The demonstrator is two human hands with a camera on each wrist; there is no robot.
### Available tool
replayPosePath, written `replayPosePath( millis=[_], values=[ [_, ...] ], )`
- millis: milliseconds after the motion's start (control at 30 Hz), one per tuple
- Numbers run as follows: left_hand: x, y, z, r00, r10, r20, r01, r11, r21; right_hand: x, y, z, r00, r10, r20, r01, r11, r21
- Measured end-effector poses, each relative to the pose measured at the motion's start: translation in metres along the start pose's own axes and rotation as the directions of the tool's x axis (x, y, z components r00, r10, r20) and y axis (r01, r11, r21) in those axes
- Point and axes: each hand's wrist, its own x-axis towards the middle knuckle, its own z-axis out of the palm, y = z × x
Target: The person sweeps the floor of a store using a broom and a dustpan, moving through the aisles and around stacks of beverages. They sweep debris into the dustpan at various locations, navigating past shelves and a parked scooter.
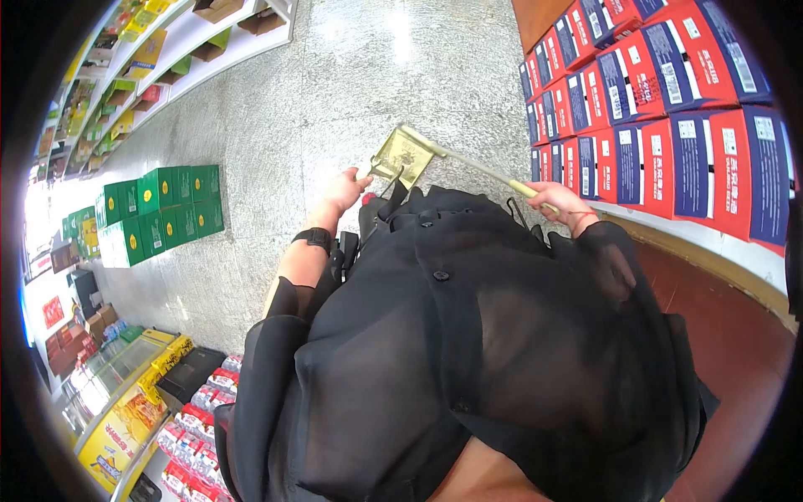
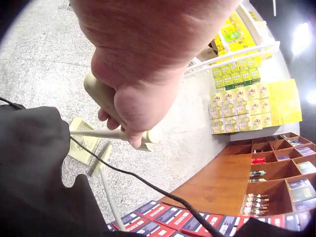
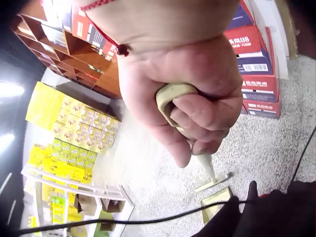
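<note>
My left hand grips the pale handle of a long-handled dustpan. In the left wrist view the fingers wrap that handle, and its thin pole runs down to the pan near the floor. My right hand holds the pale yellow grip of a broom with a narrow, bar-shaped head. From the right wrist view, the fingers curl round the looped end of the broom handle. The broom head is close beside the pan's edge. The dark sleeve partly hides the pan in the wrist views.
Stacked red and blue cartons line the right side. Green boxes stand on the speckled floor to the left, with white shelves behind. Wrapped bottle packs lie at lower left. A black cable crosses the wrist views.
</note>
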Motion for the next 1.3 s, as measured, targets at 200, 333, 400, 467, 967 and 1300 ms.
replayPosePath(
  millis=[200,333,400,467,967,1300],
  values=[
    [0.018,-0.037,-0.006,0.998,0.002,-0.066,0.004,0.996,0.085,0.007,-0.006,-0.026,0.984,0.033,-0.178,-0.008,0.991,0.137],
    [0.037,-0.062,-0.028,0.996,0.041,-0.078,-0.039,0.999,0.024,0.062,-0.009,-0.012,0.963,0.056,-0.263,0.039,0.939,0.341],
    [0.036,-0.06,-0.053,0.999,0.036,-0.009,-0.036,0.999,0.037,0.088,-0.013,0.005,0.939,0.098,-0.33,0.078,0.874,0.48],
    [0.034,-0.056,-0.08,1.0,0.015,0.008,-0.015,1.0,-0.027,0.125,-0.007,0.005,0.958,0.124,-0.259,0.031,0.852,0.522],
    [0.072,-0.112,-0.18,0.997,0.008,0.071,-0.005,0.999,-0.045,0.115,-0.162,0.163,0.998,0.067,-0.006,-0.067,0.997,-0.044],
    [0.084,-0.18,-0.217,0.999,-0.026,-0.029,0.023,0.992,-0.124,0.114,-0.223,0.165,0.997,0.037,-0.064,-0.039,0.999,-0.017]
  ],
)
